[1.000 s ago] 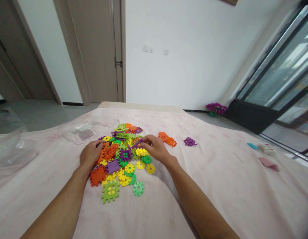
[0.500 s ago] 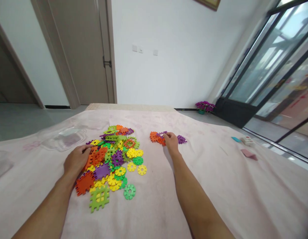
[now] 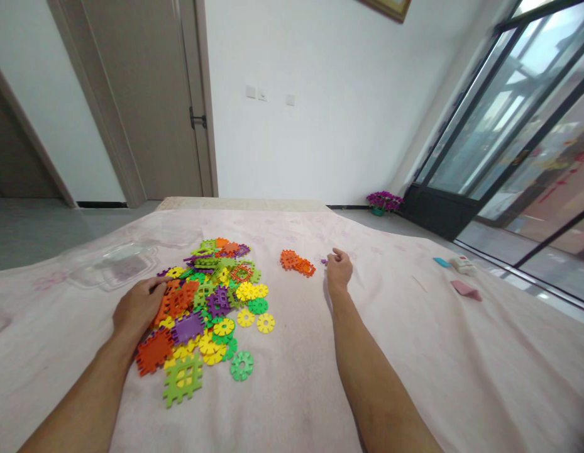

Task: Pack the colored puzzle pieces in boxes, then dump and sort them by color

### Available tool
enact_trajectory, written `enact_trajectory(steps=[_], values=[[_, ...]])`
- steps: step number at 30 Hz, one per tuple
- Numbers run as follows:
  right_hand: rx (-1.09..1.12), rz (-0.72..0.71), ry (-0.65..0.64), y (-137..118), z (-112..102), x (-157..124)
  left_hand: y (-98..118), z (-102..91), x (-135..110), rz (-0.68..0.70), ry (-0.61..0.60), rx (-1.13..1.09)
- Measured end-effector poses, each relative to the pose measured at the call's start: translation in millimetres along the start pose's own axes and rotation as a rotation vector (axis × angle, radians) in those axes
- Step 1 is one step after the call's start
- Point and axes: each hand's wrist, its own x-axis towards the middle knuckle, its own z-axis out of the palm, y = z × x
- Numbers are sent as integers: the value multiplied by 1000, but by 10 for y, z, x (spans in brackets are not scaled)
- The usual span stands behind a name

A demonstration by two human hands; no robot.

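Observation:
A heap of colourful plastic interlocking pieces (image 3: 188, 328), some square and some round, lies on the cloth in orange, purple, green and yellow. My left hand (image 3: 138, 306) rests against the heap's left edge, fingers stretched over the orange square pieces (image 3: 181, 299), its fingertips partly hidden. To the right, my right hand (image 3: 339, 269) is closed over the cloth. A bit of a purple piece (image 3: 324, 261) shows at its fingertips; the rest is hidden behind the hand. Between the heap and that hand lie a few orange pieces (image 3: 290, 259), overlapping one another.
Clear plastic packaging (image 3: 115, 264) lies at the left on the pink cloth (image 3: 292, 390). Far right are a blue item (image 3: 441, 262), a small white box (image 3: 462, 265) and a folded pink cloth piece (image 3: 466, 290). A purple flower pot (image 3: 384, 202) stands on the floor beyond.
My right hand has moved right with a purple piece, from above the orange pieces to where other purple pieces lay. My left hand stays at the heap. The view has shifted slightly.

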Motion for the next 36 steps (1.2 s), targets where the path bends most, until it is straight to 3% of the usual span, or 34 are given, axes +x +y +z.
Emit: enact_trajectory(steps=[3, 7, 10, 13, 16, 26, 32, 36], values=[[33, -81, -136, -223, 301, -233, 22, -14, -13, -11, -4, -11], [88, -386, -515, -594, 569, -702, 45, -31, -36, -1, -2, -32], [66, -654, -771, -824, 607, -1040, 57, -40, -51, 1, 10, -32], [-29, -880, -921, -954, 601, -1283, 62, -43, -56, 0, 25, -37], [-98, -1008, -1028, -999, 614, -1426, 61, -38, -54, 8, 32, -41], [-153, -1058, -984, -1087, 589, -1611, 68, -42, -68, 23, 30, -52], [-162, -872, -936, -1111, 586, -1645, 79, -45, -75, 7, 36, -49], [84, -814, -850, -1111, 613, -1663, 98, -56, -84, 5, 28, -43]])
